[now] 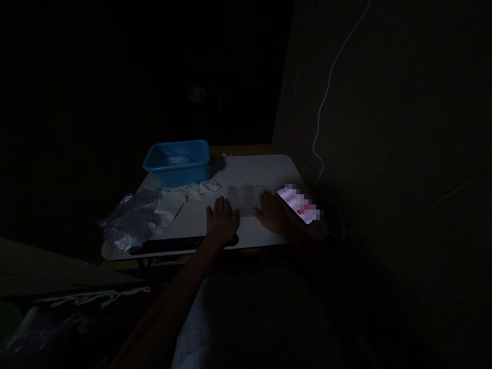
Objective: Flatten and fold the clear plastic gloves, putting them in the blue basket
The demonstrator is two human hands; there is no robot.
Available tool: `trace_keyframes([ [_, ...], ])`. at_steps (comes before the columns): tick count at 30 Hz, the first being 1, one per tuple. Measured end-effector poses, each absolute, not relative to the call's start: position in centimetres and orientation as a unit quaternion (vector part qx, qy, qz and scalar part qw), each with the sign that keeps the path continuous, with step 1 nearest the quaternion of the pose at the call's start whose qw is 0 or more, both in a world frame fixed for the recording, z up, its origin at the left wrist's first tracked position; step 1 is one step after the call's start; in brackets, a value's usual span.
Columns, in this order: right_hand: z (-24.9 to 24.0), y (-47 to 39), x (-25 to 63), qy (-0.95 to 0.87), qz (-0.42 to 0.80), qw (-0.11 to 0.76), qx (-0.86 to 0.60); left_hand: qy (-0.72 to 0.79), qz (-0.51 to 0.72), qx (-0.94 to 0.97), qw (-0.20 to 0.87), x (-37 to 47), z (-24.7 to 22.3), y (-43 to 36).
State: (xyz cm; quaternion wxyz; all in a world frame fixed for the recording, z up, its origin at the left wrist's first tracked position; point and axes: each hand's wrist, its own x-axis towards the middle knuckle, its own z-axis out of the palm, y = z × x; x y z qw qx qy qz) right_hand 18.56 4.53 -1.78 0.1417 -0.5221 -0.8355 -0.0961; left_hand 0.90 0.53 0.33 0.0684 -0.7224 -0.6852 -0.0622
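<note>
A clear, flat plastic sheet or bag lies on the white tabletop, faint in the dim light. My left hand rests palm down at its left side, fingers stretched out. On the other side my right hand lies flat, its fingertips over the right edge of the plastic. Neither hand grips anything. Just beyond my right hand is a lit phone, its screen partly blurred out. Whether the plastic is one layer or more I cannot tell.
A blue plastic basin stands at the back left. In front of it lie crumpled white wrappers and a clear plastic bag. A black strip runs along the table's near edge. A white cable hangs at the right wall.
</note>
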Motion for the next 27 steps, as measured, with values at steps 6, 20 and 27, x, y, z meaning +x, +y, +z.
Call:
trace_keyframes([
  [6,-1.0,4.1,18.2,-0.832,-0.056,0.136,-0.535,-0.659,-0.094,-0.744,0.060,0.9,1.9,1.5],
  [20,-0.7,3.7,18.2,-0.834,-0.055,0.147,-0.529,-0.559,-0.038,-0.828,-0.021,4.1,1.2,5.7],
  [27,-0.3,3.5,18.3,-0.831,-0.055,0.137,-0.536,-0.607,-0.025,-0.794,0.030,0.8,1.2,5.6],
])
